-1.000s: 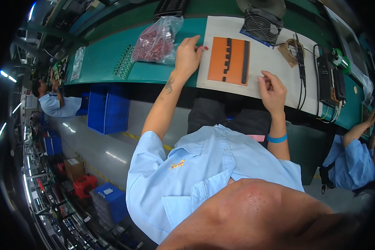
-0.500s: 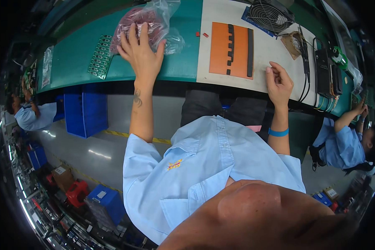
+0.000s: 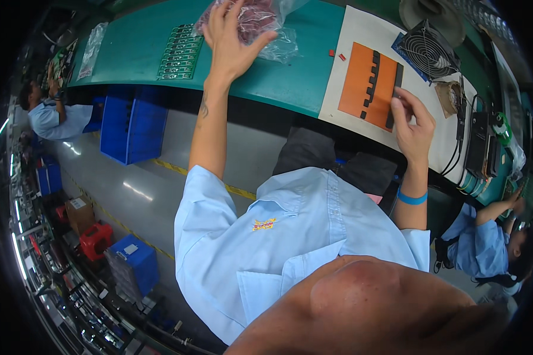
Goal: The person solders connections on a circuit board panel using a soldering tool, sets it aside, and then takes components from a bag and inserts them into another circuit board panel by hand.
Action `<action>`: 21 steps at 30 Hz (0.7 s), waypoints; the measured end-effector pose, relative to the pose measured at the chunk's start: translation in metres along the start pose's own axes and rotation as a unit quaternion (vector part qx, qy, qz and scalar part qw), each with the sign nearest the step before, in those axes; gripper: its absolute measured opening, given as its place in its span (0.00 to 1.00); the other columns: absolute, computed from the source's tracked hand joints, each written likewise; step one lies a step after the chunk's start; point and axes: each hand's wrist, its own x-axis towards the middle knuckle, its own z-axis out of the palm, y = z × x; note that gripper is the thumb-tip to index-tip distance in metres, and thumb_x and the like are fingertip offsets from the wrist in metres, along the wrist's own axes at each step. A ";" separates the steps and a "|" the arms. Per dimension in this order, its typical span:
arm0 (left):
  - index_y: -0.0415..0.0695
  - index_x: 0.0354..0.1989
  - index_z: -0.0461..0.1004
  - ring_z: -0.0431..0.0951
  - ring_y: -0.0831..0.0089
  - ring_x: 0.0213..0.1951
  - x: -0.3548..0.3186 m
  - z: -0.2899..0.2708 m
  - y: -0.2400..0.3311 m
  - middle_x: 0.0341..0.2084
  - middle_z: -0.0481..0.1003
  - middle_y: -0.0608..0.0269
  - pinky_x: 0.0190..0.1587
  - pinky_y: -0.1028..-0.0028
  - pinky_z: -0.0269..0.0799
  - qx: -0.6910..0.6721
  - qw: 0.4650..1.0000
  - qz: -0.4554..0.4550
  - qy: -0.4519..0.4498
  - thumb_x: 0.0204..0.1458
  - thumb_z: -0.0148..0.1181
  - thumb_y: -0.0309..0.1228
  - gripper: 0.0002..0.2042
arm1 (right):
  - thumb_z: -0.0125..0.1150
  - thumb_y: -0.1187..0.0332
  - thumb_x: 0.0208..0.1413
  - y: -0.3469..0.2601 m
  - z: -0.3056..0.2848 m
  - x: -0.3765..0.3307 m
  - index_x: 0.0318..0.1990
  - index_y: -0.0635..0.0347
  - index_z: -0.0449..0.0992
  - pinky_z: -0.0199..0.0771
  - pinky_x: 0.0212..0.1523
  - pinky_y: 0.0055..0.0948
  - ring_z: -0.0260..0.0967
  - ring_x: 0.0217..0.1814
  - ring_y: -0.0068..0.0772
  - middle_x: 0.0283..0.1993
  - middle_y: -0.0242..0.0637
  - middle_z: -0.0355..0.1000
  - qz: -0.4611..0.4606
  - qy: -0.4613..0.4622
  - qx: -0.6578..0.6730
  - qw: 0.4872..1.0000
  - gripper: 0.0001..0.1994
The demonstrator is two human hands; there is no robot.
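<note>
My left hand (image 3: 228, 50) lies with its fingers spread over the near left part of a clear plastic bag (image 3: 259, 23) of reddish-pink packed contents. Its thumb stretches out to the right along the bag. Just left of the bag is a green circuit board panel (image 3: 179, 56) with rows of small parts. My right hand (image 3: 416, 127), fingers loosely bent, reaches the right edge of an orange sheet (image 3: 356, 89). Its fingertips meet or overlap a long black strip (image 3: 398, 77) there; whether they touch it I cannot tell. A stepped row of black pieces (image 3: 371, 83) runs down the sheet.
Two small red pieces (image 3: 342, 57) lie left of the orange sheet. Beyond stand a fan with a wire guard (image 3: 429, 54) and, at right, a black device (image 3: 478, 145) with cables. Blue bins (image 3: 142, 127) are below the bench's left. Other people (image 3: 485, 245) work at both sides.
The view has turned, shifting the bench. My right hand has come from beside the orange sheet to its right edge. My left hand remains at the bag, now nearer its left edge.
</note>
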 end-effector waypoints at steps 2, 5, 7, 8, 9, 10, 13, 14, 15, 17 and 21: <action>0.40 0.71 0.66 0.62 0.42 0.69 -0.010 -0.008 -0.044 0.70 0.65 0.45 0.73 0.47 0.51 -0.034 0.997 0.041 0.049 0.56 0.68 0.55 0.41 | 0.70 0.73 0.60 -0.007 0.008 0.019 0.50 0.67 0.84 0.69 0.34 0.21 0.69 0.32 0.25 0.34 0.35 0.78 -0.020 -0.040 -0.018 0.999 0.12; 0.34 0.71 0.61 0.63 0.35 0.67 -0.027 -0.039 -0.092 0.68 0.65 0.36 0.69 0.35 0.53 0.079 0.983 -0.156 0.057 0.53 0.70 0.57 0.47 | 0.70 0.68 0.60 -0.006 0.022 0.044 0.52 0.67 0.83 0.74 0.45 0.31 0.72 0.43 0.36 0.42 0.40 0.80 -0.082 -0.150 -0.124 0.977 0.16; 0.31 0.71 0.60 0.66 0.36 0.64 -0.040 -0.049 -0.117 0.66 0.66 0.35 0.69 0.38 0.55 0.222 0.956 -0.192 0.026 0.52 0.69 0.60 0.50 | 0.69 0.67 0.60 0.001 0.035 0.060 0.54 0.67 0.83 0.74 0.49 0.33 0.73 0.47 0.38 0.46 0.41 0.80 -0.093 -0.165 -0.157 0.969 0.17; 0.31 0.72 0.59 0.67 0.37 0.63 -0.042 -0.054 -0.120 0.65 0.66 0.33 0.67 0.39 0.58 0.227 0.939 -0.251 -0.061 0.50 0.69 0.64 0.53 | 0.70 0.66 0.60 0.006 0.042 0.066 0.53 0.66 0.83 0.75 0.51 0.36 0.73 0.49 0.41 0.47 0.41 0.80 -0.112 -0.177 -0.182 0.961 0.17; 0.31 0.72 0.58 0.68 0.37 0.63 -0.043 -0.057 -0.122 0.64 0.67 0.32 0.66 0.41 0.60 0.229 0.912 -0.308 -0.147 0.48 0.68 0.68 0.57 | 0.70 0.66 0.59 0.010 0.050 0.071 0.53 0.65 0.83 0.76 0.53 0.38 0.74 0.50 0.43 0.49 0.42 0.80 -0.130 -0.188 -0.208 0.951 0.17; 0.31 0.72 0.58 0.68 0.37 0.63 -0.040 -0.061 -0.117 0.64 0.67 0.32 0.66 0.41 0.60 0.228 0.913 -0.305 -0.146 0.48 0.68 0.68 0.57 | 0.70 0.66 0.59 0.013 0.057 0.075 0.53 0.65 0.83 0.76 0.53 0.38 0.74 0.50 0.43 0.49 0.42 0.80 -0.130 -0.185 -0.208 0.952 0.17; 0.31 0.73 0.59 0.67 0.38 0.64 -0.026 -0.075 -0.102 0.63 0.67 0.32 0.67 0.42 0.60 0.229 0.888 -0.358 -0.173 0.45 0.69 0.71 0.59 | 0.70 0.67 0.58 0.017 0.082 0.085 0.51 0.64 0.84 0.76 0.53 0.37 0.74 0.49 0.44 0.48 0.42 0.81 -0.127 -0.196 -0.221 0.947 0.15; 0.31 0.73 0.59 0.67 0.38 0.64 -0.025 -0.077 -0.098 0.63 0.67 0.32 0.67 0.43 0.61 0.228 0.880 -0.375 -0.183 0.45 0.69 0.72 0.60 | 0.69 0.67 0.58 0.016 0.085 0.084 0.50 0.64 0.84 0.77 0.53 0.37 0.75 0.49 0.44 0.47 0.42 0.81 -0.125 -0.199 -0.226 0.945 0.14; 0.31 0.73 0.59 0.67 0.38 0.64 -0.025 -0.080 -0.096 0.63 0.67 0.32 0.67 0.43 0.61 0.227 0.881 -0.373 -0.182 0.45 0.69 0.72 0.60 | 0.69 0.67 0.58 0.015 0.087 0.086 0.50 0.64 0.84 0.77 0.53 0.37 0.75 0.49 0.44 0.47 0.42 0.81 -0.126 -0.196 -0.228 0.945 0.14; 0.31 0.73 0.59 0.66 0.38 0.65 -0.028 -0.085 -0.098 0.63 0.67 0.31 0.67 0.43 0.60 0.224 0.879 -0.378 -0.182 0.43 0.70 0.72 0.61 | 0.68 0.68 0.59 0.012 0.089 0.088 0.47 0.65 0.84 0.77 0.52 0.37 0.75 0.48 0.44 0.45 0.41 0.81 -0.113 -0.209 -0.213 0.948 0.12; 0.31 0.73 0.59 0.66 0.38 0.65 -0.040 -0.090 -0.107 0.63 0.67 0.31 0.68 0.44 0.60 0.220 0.881 -0.379 -0.179 0.40 0.71 0.73 0.63 | 0.67 0.70 0.59 0.011 0.089 0.086 0.43 0.65 0.84 0.77 0.50 0.38 0.76 0.45 0.43 0.41 0.40 0.82 -0.099 -0.214 -0.197 0.952 0.09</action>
